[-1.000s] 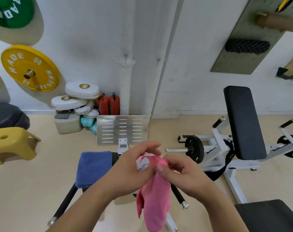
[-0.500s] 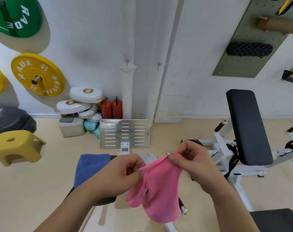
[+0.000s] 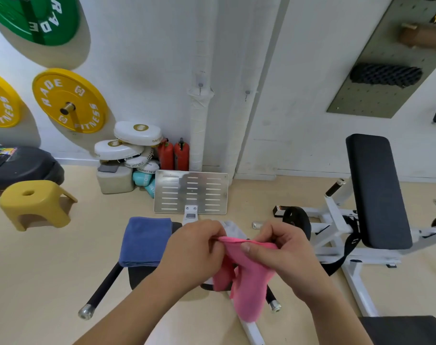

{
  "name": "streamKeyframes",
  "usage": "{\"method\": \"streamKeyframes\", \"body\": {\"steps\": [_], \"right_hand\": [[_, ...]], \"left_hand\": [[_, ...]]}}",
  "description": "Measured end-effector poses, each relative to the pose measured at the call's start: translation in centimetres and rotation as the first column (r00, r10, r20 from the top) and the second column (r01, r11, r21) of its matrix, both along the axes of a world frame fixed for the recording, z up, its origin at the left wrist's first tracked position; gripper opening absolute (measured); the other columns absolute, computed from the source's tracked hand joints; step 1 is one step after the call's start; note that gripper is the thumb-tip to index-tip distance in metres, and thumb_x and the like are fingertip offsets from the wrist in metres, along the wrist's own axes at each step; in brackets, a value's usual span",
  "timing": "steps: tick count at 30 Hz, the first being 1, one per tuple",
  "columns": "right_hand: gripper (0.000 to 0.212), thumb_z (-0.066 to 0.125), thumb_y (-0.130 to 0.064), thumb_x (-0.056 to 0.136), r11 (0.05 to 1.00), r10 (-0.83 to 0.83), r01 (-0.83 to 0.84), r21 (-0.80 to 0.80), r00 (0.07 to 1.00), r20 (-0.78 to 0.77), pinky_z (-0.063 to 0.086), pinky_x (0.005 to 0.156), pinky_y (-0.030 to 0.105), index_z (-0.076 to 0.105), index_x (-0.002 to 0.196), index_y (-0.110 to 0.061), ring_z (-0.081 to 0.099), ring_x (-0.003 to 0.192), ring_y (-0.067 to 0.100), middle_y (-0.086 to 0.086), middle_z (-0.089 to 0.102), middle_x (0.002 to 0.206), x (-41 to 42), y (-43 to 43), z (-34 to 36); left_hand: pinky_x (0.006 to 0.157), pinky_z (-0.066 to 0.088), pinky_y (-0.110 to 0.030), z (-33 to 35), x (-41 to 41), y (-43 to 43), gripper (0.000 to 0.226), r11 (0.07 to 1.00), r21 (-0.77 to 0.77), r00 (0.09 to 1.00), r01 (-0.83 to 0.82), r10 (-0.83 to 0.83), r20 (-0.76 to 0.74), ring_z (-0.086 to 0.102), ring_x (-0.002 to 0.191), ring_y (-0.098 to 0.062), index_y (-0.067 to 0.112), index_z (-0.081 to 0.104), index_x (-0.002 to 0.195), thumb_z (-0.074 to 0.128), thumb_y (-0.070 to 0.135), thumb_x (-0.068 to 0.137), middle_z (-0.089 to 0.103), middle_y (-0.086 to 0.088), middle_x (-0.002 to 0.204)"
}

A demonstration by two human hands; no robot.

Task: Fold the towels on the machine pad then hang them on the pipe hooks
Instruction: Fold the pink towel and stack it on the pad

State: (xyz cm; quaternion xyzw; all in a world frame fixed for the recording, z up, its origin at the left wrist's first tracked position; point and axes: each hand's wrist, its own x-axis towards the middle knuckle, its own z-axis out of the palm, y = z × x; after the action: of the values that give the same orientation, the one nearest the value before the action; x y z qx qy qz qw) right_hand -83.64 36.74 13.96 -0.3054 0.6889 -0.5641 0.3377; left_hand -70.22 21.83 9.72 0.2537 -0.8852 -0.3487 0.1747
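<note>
Both hands, left hand [image 3: 192, 250] and right hand [image 3: 284, 252], pinch the pink towel [image 3: 249, 290] up in the air over the pad.
Each hand curls its thumb and fingers tight onto the towel's top hem, stretching it level between them while the rest hangs down in loose folds. Beneath, a folded blue towel [image 3: 143, 241] lies on the left end of the black machine pad [image 3: 139, 275], and a white towel [image 3: 233, 229] peeks out just behind the knuckles. On the wall beyond, the wrapped pipe [image 3: 199, 135] carries a small hook [image 3: 200, 87].
</note>
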Motion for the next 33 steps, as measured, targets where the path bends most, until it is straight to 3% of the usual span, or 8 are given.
{"method": "streamKeyframes", "body": {"steps": [2, 5, 7, 16, 21, 25, 28, 33], "right_hand": [[0.031, 0.090, -0.011, 0.074, 1.000, -0.018, 0.018, 0.003, 1.000, -0.001, 0.047, 0.063, 0.033, 0.060, 0.064, -0.009, 0.060, 0.065, 0.023, 0.018, 0.062, 0.063, 0.2, 0.4, -0.3], [0.026, 0.087, -0.006, 0.076, 0.997, -0.077, 0.077, -0.019, 0.997, 0.030, 0.049, 0.062, 0.026, 0.064, 0.064, -0.010, 0.060, 0.066, 0.015, 0.011, 0.067, 0.066, 0.6, 0.6, -0.2], [0.020, 0.087, -0.007, 0.076, 0.998, -0.064, 0.065, -0.016, 0.997, 0.041, 0.053, 0.066, 0.027, 0.069, 0.068, -0.008, 0.065, 0.070, 0.017, 0.015, 0.073, 0.072, 0.9, 0.6, 0.1], [0.023, 0.088, -0.015, 0.077, 0.995, -0.062, 0.066, 0.078, 0.996, -0.058, 0.039, 0.061, 0.027, 0.068, 0.065, -0.014, 0.050, 0.064, 0.018, 0.007, 0.058, 0.061, 0.8, 1.9, -0.7], [0.026, 0.086, -0.021, 0.081, 0.952, -0.276, 0.284, 0.112, 0.957, -0.087, 0.032, 0.066, 0.033, 0.065, 0.066, -0.016, 0.043, 0.066, 0.019, 0.008, 0.047, 0.066, -0.9, 2.6, -2.3], [0.016, 0.082, -0.020, 0.084, 0.915, -0.348, 0.380, 0.132, 0.912, -0.215, 0.034, 0.063, 0.032, 0.071, 0.072, -0.019, 0.043, 0.067, 0.019, 0.012, 0.042, 0.066, -1.7, 2.9, -3.4], [0.010, 0.079, -0.018, 0.087, 0.904, -0.361, 0.401, 0.150, 0.902, -0.235, 0.052, 0.083, 0.035, 0.080, 0.083, -0.027, 0.064, 0.079, 0.014, 0.015, 0.071, 0.079, -1.7, 2.8, -4.1], [0.013, 0.078, -0.021, 0.088, 0.959, -0.181, 0.222, 0.176, 0.958, -0.221, 0.057, 0.083, 0.038, 0.082, 0.084, -0.033, 0.071, 0.088, 0.020, 0.000, 0.077, 0.081, 0.7, 1.7, -2.6]], "left_hand": [[0.063, 0.046, -0.028, -0.2, 0.2, 0.1, 0.007, 0.998, -0.066, 0.996, 0.008, -0.002, 0.086, 0.056, 0.073, -0.007, 0.029, 0.055, 0.079, 0.053, 0.022, 0.079, 0.061, 0.013, 0.073], [0.064, 0.056, -0.032, 0.3, 0.4, 1.2, 0.015, 0.956, 0.267, 0.986, 0.124, -0.148, 0.072, 0.064, 0.072, -0.006, 0.032, 0.060, 0.086, 0.052, 0.021, 0.080, 0.068, 0.012, 0.078], [0.068, 0.058, -0.032, 0.5, 0.2, 2.1, 0.016, 0.932, 0.322, 0.982, 0.166, -0.187, 0.036, 0.067, 0.076, -0.005, 0.034, 0.065, 0.092, 0.054, 0.027, 0.083, 0.072, 0.013, 0.082], [0.069, 0.052, -0.036, -0.5, 1.5, 0.9, 0.016, 0.982, -0.175, 0.980, -0.072, 0.103, 0.173, 0.059, 0.079, -0.012, 0.028, 0.063, 0.089, 0.047, 0.029, 0.087, 0.065, 0.009, 0.084], [0.067, 0.052, -0.020, -0.6, 3.4, -0.4, 0.023, 0.980, 0.188, 0.994, -0.068, 0.050, 0.098, 0.066, 0.080, -0.004, 0.036, 0.068, 0.101, 0.056, 0.018, 0.094, 0.072, 0.017, 0.089], [0.070, 0.047, -0.006, 0.1, 5.2, -2.1, 0.025, 0.958, 0.268, 0.995, -0.099, 0.090, 0.045, 0.064, 0.089, 0.007, 0.035, 0.076, 0.095, 0.062, 0.014, 0.098, 0.071, 0.028, 0.087], [0.072, 0.043, 0.000, 1.1, 6.0, -2.4, 0.024, 0.948, 0.306, 0.996, -0.093, 0.092, 0.018, 0.065, 0.084, 0.013, 0.031, 0.079, 0.096, 0.064, 0.012, 0.099, 0.072, 0.031, 0.084], [0.083, 0.049, -0.012, 2.2, 5.2, -0.2, 0.022, 0.951, 0.308, 0.997, 0.023, 0.001, -0.078, 0.067, 0.098, 0.006, 0.038, 0.079, 0.097, 0.065, 0.020, 0.098, 0.075, 0.027, 0.094]]}}
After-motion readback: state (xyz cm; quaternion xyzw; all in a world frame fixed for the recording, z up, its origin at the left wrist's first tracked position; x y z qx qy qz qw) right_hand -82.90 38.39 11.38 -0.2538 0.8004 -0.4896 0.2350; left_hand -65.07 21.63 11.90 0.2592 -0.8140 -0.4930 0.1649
